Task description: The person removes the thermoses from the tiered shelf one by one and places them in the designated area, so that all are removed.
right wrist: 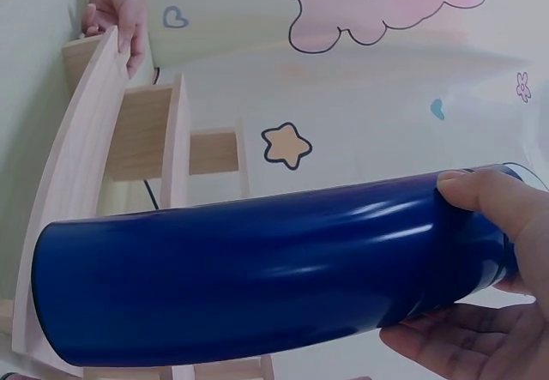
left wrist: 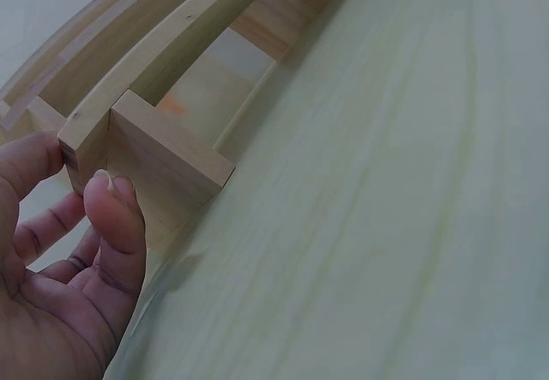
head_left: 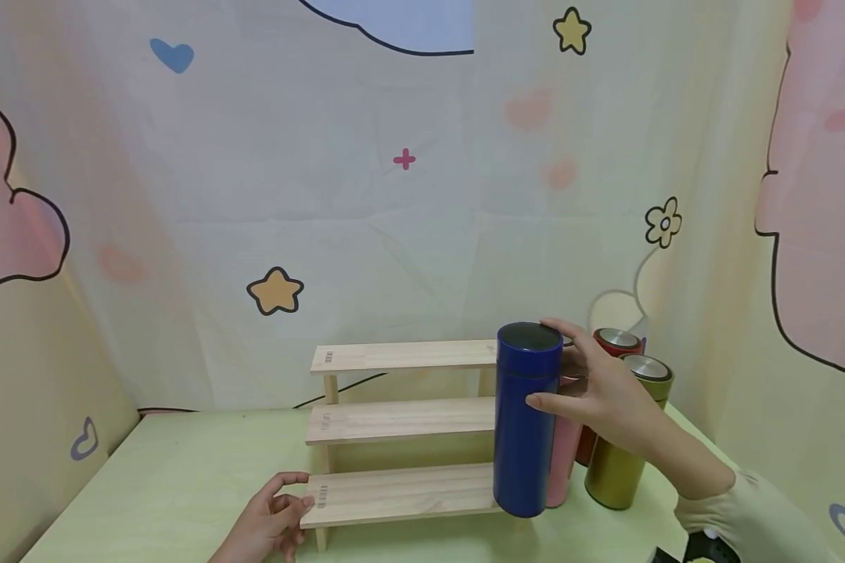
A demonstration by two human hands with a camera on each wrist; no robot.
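Observation:
My right hand (head_left: pixel 602 395) grips a dark blue thermos flask (head_left: pixel 524 446) near its top, thumb on the front and fingers round the far side. The flask is upright in the head view and overlaps the right end of a three-tier wooden shelf (head_left: pixel 401 494). In the right wrist view the flask's lower end lies across the shelf boards. At the left end of the lowest board, my left hand (head_left: pixel 271 516) pinches the corner between thumb and index finger. The left wrist view shows these fingers (left wrist: pixel 116 217) at the wood.
Behind my right hand stand a pink flask (head_left: pixel 563 461), a red flask (head_left: pixel 616 341) and an olive-green flask (head_left: pixel 616 473), the last two with silver lids. The light green table (head_left: pixel 183 477) meets a patterned cloth backdrop (head_left: pixel 422 258).

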